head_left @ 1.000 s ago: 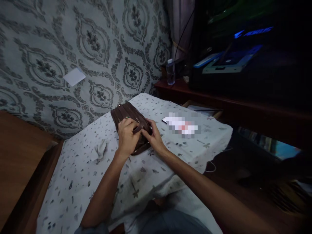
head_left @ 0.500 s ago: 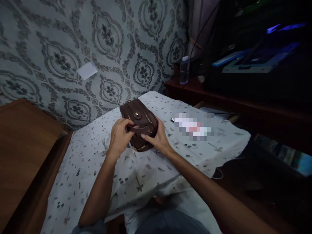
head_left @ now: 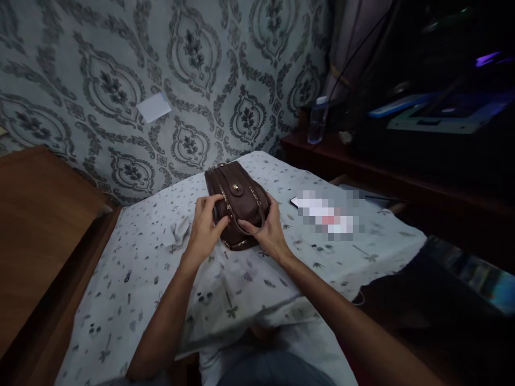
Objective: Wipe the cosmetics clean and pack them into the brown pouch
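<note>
A dark brown leather pouch (head_left: pixel 237 195) with brass studs and trim stands on a table covered by a white leaf-print cloth (head_left: pixel 132 289). My left hand (head_left: pixel 204 229) rests against the pouch's near left side, fingers curled on it. My right hand (head_left: pixel 270 231) grips its near right end, with the pouch's short strap looping over my fingers. A crumpled grey rag (head_left: pixel 179 231) lies on the cloth just left of my left hand.
A blurred flat item (head_left: pixel 328 215) lies on the cloth to the right of the pouch. A clear plastic bottle (head_left: pixel 317 120) stands on a dark wooden shelf (head_left: pixel 386 179) behind. Brown wooden furniture (head_left: pixel 40 214) flanks the left. Patterned wallpaper backs the table.
The pouch has been tipped more upright and its strap has shifted from my left fingers to loop over my right hand. The view has drifted left.
</note>
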`<state>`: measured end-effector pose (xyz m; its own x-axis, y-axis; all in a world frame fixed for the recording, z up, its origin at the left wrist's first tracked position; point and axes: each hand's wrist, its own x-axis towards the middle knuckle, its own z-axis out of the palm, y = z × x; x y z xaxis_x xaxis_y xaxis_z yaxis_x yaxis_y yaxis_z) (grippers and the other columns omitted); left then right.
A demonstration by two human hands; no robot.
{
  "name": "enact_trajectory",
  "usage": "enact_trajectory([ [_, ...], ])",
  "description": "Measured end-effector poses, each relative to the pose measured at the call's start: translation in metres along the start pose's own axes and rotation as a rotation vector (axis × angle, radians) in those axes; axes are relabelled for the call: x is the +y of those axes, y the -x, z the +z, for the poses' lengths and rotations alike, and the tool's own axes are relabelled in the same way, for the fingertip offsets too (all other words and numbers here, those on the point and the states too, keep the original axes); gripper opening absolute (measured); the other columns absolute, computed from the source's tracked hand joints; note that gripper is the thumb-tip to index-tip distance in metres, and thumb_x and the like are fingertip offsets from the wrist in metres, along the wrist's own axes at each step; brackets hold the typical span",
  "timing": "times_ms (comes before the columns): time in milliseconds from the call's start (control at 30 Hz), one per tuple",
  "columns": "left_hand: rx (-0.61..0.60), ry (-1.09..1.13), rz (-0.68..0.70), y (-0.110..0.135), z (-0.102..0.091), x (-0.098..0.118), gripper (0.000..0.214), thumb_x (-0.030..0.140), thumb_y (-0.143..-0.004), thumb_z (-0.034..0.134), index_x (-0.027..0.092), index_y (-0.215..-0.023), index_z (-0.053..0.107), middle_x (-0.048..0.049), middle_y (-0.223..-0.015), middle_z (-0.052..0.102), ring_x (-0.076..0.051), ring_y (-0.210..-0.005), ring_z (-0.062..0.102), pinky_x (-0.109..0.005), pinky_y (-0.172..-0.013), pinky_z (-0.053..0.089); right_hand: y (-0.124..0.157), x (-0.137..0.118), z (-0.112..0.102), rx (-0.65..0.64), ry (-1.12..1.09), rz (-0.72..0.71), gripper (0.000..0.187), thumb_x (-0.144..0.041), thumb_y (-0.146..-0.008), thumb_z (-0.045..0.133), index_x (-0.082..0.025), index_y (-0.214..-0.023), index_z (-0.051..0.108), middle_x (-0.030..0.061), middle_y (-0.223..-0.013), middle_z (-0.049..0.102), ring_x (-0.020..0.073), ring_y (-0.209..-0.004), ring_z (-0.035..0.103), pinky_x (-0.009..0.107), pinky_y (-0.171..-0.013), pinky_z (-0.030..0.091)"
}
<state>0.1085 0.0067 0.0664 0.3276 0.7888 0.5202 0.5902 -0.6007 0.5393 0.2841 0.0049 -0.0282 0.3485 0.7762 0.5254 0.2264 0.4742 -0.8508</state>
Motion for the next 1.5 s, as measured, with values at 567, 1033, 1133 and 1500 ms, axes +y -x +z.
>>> enact_trajectory([
  [567,0.121,-0.289,0.287,0.004,0.003,0.004,0.026,0.018,-0.096,0.056,0.023,-0.117,0.07,-0.0108,-0.122,0.066,-0.028,-0.118,0.057,-0.046,-0.105,0.049,0.003,-0.001,0.002,0.016,0.032,-0.007,0.099,-0.067,-0.077,0.075,-0.021,-0.154,0.034,0.018,-0.153,0.044,0.0357,-0.142,0.045,0.058,-0.121,0.036],
  [1033,0.202,0.1,-0.008,-0.001,0.01,0.014,0.012,0.025,-0.094,0.058,0.021,-0.083,0.062,-0.0063,-0.106,0.062,-0.023,-0.11,0.059,-0.038,-0.099,0.049,0.004,-0.001,-0.001,0.013,0.075,-0.046,0.091,-0.062,-0.084,0.07,-0.019,-0.155,0.033,0.0181,-0.153,0.045,0.0353,-0.145,0.041,0.059,-0.123,0.032],
  [1133,0.148,0.027,0.031,0.0,0.004,0.014,0.011,0.023,-0.093,0.059,0.022,-0.083,0.063,-0.0067,-0.108,0.062,-0.024,-0.113,0.059,-0.04,-0.102,0.049,0.004,-0.001,0.0,0.02,0.077,-0.044,0.091,-0.063,-0.084,0.07,-0.021,-0.155,0.033,0.0174,-0.153,0.046,0.0348,-0.144,0.043,0.059,-0.122,0.033],
  [1500,0.012,-0.402,0.113,-0.015,0.028,0.043,0.054,0.021,-0.085,0.072,0.025,-0.135,0.055,-0.0149,-0.141,0.053,-0.036,-0.136,0.046,-0.058,-0.113,0.042,0.004,0.003,-0.003,-0.034,0.043,-0.042,0.087,-0.063,-0.087,0.064,-0.022,-0.157,0.031,0.0174,-0.155,0.045,0.0347,-0.147,0.04,0.059,-0.124,0.031],
])
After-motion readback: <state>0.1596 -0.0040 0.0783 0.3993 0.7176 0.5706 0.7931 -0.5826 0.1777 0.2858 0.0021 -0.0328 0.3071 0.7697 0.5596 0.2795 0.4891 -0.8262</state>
